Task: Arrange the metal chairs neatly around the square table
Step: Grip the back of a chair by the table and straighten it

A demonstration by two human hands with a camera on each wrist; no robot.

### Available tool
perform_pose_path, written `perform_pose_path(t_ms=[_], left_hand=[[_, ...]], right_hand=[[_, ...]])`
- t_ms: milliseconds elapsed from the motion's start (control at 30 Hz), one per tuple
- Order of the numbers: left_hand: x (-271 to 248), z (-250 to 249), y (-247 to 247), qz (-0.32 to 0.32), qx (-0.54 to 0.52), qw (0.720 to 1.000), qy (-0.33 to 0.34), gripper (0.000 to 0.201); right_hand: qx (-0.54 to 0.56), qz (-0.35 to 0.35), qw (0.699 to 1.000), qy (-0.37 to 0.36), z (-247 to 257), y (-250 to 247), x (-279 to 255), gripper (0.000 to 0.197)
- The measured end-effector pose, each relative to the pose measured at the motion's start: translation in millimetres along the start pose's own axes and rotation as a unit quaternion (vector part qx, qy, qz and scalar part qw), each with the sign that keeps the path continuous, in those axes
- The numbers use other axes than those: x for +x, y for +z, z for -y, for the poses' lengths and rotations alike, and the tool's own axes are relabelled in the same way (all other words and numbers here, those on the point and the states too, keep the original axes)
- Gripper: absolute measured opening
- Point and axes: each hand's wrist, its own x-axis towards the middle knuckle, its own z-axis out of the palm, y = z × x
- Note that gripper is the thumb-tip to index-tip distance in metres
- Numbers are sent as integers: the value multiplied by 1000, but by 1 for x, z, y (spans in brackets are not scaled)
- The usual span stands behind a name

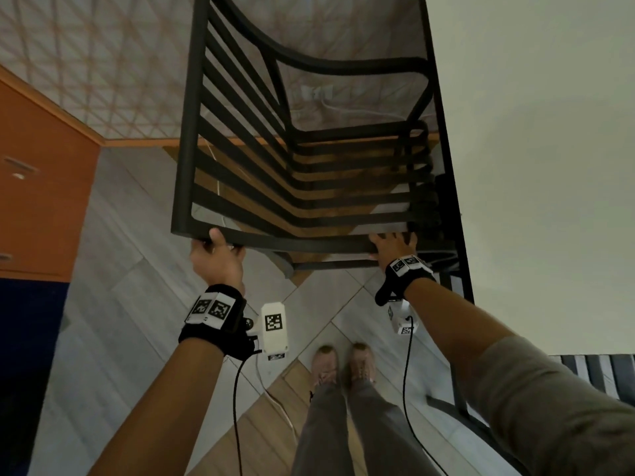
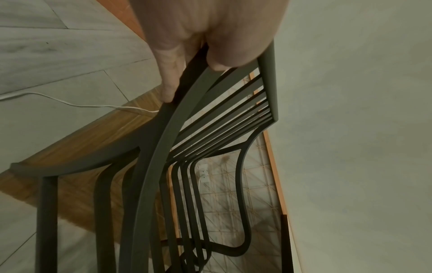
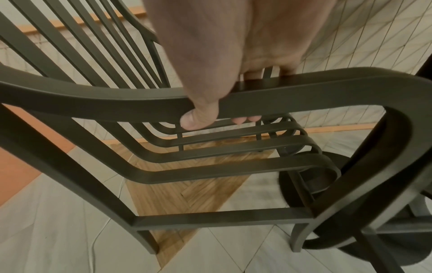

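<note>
A dark metal chair (image 1: pixel 309 187) with slatted seat and back stands in front of me, close against the left edge of the pale square table (image 1: pixel 450 166). My left hand (image 1: pixel 216 242) grips the chair's near rail at its left end, fingers curled under the bar. My right hand (image 1: pixel 391 243) grips the same rail at its right end. In the left wrist view the left hand (image 2: pixel 187 61) wraps the chair (image 2: pixel 161 147) rail. The right wrist view shows the right hand (image 3: pixel 205 114) with thumb and fingers closed round the chair (image 3: pixel 304 96) bar.
An orange cabinet (image 1: pixel 41 183) stands at the left. A second slatted chair (image 1: pixel 601 372) shows at the lower right by the table. The table's round dark base (image 3: pixel 327 184) sits beside the chair's legs. A white cable (image 1: pixel 275 400) lies on the floor near my shoes (image 1: pixel 343 365).
</note>
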Motion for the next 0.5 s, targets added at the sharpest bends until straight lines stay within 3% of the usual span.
perform_pose_path(t_ms=[300, 500], left_hand=[[4, -8, 24, 12, -6, 1000, 4, 33], [-6, 2, 14, 2, -8, 1000, -6, 33]], right_hand=[[21, -7, 1000, 5, -7, -16, 17, 39], [27, -13, 1000, -5, -15, -2, 12, 43]])
